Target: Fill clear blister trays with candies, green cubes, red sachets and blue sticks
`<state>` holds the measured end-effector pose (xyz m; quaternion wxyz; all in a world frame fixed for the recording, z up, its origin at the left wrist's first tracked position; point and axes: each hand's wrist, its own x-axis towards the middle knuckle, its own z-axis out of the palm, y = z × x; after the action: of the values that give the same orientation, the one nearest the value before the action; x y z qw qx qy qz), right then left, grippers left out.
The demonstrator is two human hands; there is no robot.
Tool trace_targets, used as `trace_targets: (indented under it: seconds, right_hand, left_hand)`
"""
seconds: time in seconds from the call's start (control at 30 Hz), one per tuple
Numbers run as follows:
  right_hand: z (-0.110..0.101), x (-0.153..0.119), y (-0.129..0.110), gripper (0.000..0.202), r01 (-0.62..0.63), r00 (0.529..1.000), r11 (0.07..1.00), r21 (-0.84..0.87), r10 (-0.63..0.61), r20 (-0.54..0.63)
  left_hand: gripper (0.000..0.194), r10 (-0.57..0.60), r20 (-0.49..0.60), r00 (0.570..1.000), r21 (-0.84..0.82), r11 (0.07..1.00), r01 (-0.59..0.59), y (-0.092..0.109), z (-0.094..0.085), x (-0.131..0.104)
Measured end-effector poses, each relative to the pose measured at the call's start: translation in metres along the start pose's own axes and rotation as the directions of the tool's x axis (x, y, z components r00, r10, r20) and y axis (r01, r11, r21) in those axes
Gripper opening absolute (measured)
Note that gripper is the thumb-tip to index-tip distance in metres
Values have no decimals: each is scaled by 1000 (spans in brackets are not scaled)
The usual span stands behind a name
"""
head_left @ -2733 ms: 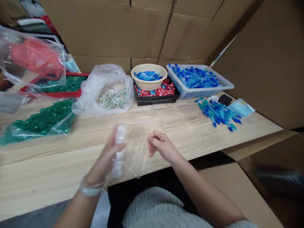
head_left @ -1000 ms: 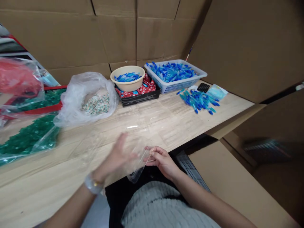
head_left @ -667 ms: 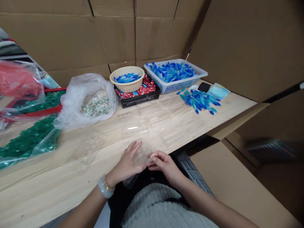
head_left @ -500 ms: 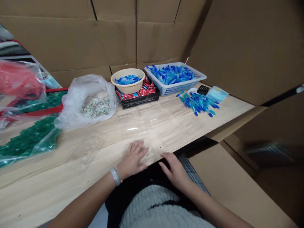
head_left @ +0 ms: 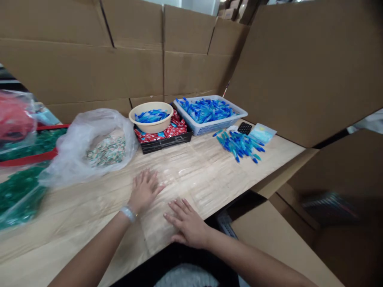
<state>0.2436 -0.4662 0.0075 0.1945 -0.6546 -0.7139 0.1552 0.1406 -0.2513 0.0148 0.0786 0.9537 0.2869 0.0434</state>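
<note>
My left hand (head_left: pixel 145 191) rests on the wooden tabletop (head_left: pixel 191 175), fingers spread and pointing away from me. Closer to the front edge, my right hand (head_left: pixel 188 225) lies on the same surface with its fingers apart. Neither one holds anything. Beyond the left hand sits an open plastic bag (head_left: pixel 72 155) with small pale green and white pieces (head_left: pixel 107 151) inside. A cream bowl (head_left: pixel 152 126) of blue pieces stands on red packets (head_left: pixel 176 126) in a black tray (head_left: pixel 167 142). Farther right lies a loose pile of blue, pen-shaped pieces (head_left: pixel 239 144).
A light blue basket (head_left: pixel 212 128) full of similar blue pieces stands at the back. Beside the pile are a black dotted pad (head_left: pixel 244 128) and a pale blue card (head_left: pixel 263 133). Bagged green pieces (head_left: pixel 24 195) lie left. Cardboard walls (head_left: pixel 191 73) border the table; a cardboard box (head_left: pixel 278 239) sits lower right.
Both hands have moved forward and left. My right hand has come from the table's edge onto its top. The view has tilted up and shifted right.
</note>
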Motion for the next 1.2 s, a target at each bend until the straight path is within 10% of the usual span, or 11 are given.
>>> trace_targets:
  seconds: [0.1, 0.23, 0.47, 0.63, 0.97, 1.2]
  right_hand:
    - [-31, -25, 52, 69, -202, 968, 977, -72, 188, -169]
    - [-81, -44, 149, 55, -565, 804, 769, -299, 432, -409]
    - [-120, 40, 245, 52, -521, 853, 744, -418, 435, -289]
    - [-96, 68, 261, 53, -498, 867, 768, -402, 458, -198]
    - [-78, 85, 244, 53, -468, 884, 727, -503, 376, -278]
    - [-124, 137, 198, 39, -473, 874, 803, -362, 375, -310]
  left_hand:
    - [59, -47, -48, 998, 49, 998, 49, -27, -5, -33]
    - [60, -219, -111, 969, 153, 960, 235, -72, -3, -86]
    - [64, -439, -74, 896, 183, 877, 445, -72, -3, -102]
    - [56, -473, 40, 880, 183, 869, 459, -86, -12, -111]
    - [56, 22, 201, 979, -17, 1000, -19, -114, -31, -88]
    - [39, 39, -179, 983, -133, 989, -64, -113, -60, -5]
